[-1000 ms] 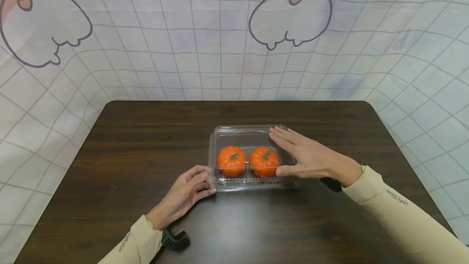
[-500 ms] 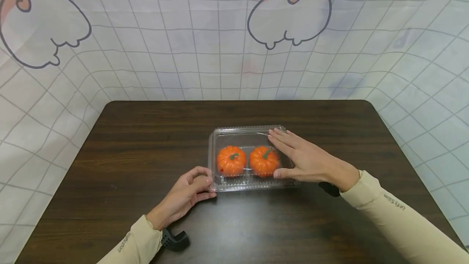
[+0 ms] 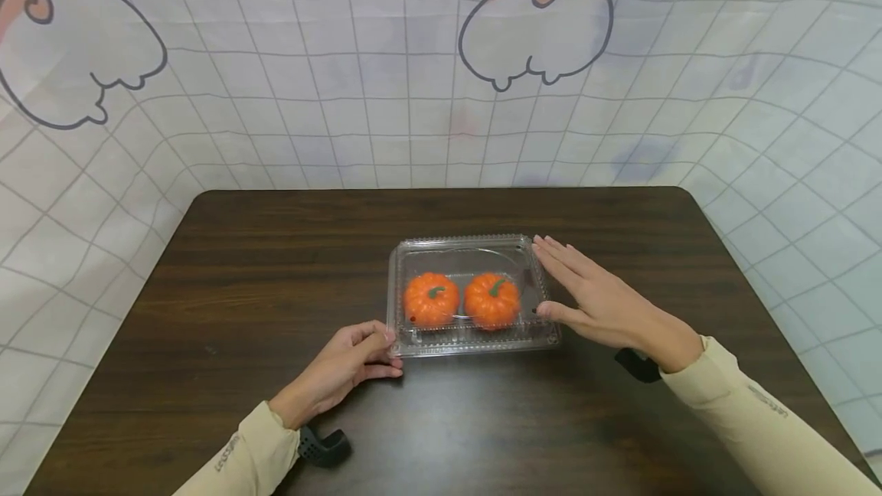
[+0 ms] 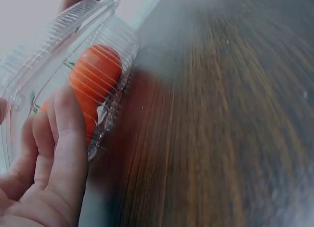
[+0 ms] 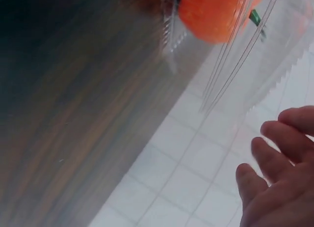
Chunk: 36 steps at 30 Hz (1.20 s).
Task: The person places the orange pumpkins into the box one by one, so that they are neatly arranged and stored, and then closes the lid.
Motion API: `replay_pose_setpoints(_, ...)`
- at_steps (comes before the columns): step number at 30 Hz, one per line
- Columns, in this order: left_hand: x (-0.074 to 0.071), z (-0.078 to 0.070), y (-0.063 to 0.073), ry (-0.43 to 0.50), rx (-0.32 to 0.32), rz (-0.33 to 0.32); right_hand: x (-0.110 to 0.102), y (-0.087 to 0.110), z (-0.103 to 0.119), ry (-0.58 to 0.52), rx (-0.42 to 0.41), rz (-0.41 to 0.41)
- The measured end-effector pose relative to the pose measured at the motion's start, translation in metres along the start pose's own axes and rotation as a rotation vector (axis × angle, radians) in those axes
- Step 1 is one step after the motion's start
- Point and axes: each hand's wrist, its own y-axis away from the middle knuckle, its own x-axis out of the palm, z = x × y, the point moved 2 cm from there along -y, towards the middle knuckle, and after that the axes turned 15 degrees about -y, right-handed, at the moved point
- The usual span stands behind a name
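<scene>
A clear plastic clamshell container (image 3: 455,259) lies on the table with its lid down. Inside sit two small orange pumpkins with green stems, the left pumpkin (image 3: 431,300) and the right pumpkin (image 3: 492,301). My left hand (image 3: 338,366) pinches the container's front left corner, thumb on top of the rim; in the left wrist view its fingers (image 4: 66,134) lie along the plastic wall. At the container's right side is my right hand (image 3: 599,293), fingers straight. The right wrist view shows a gap between those fingers (image 5: 270,161) and the plastic.
The dark wood-grain table (image 3: 276,266) stretches out on all sides of the container. Behind it and along both sides hangs a white grid-patterned cloth (image 3: 310,98) with cartoon animal drawings. A black strap (image 3: 324,448) hangs from the left wrist.
My right hand has shifted right, off the lid to the container's right edge, uncovering the right pumpkin fully. The left hand keeps its hold on the corner.
</scene>
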Motion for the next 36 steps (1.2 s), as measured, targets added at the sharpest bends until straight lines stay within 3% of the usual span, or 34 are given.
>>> replay_pose_setpoints(9,-0.001,0.000,0.000,-0.116,-0.014,-0.009,-0.007,0.029,-0.018,-0.115,0.143,-0.104)
replay_pose_setpoints(16,-0.001,-0.002,0.000,-0.170,0.016,0.013,0.003,0.045,-0.031,-0.229,0.222,-0.167)
replay_pose_setpoints(21,0.000,-0.003,-0.001,-0.177,0.027,0.008,0.016,0.053,-0.037,-0.422,0.285,-0.125)
replay_pose_setpoints(27,0.000,-0.003,0.001,-0.182,0.032,0.005,0.034,0.053,-0.038,-0.707,0.244,0.005)
replay_pose_setpoints(31,0.000,-0.005,0.002,-0.177,0.043,0.007,0.042,0.051,-0.036,-0.819,0.240,0.066)
replay_pose_setpoints(36,-0.001,-0.007,0.002,-0.156,0.050,0.006,0.047,0.047,-0.034,-0.919,0.278,0.077)
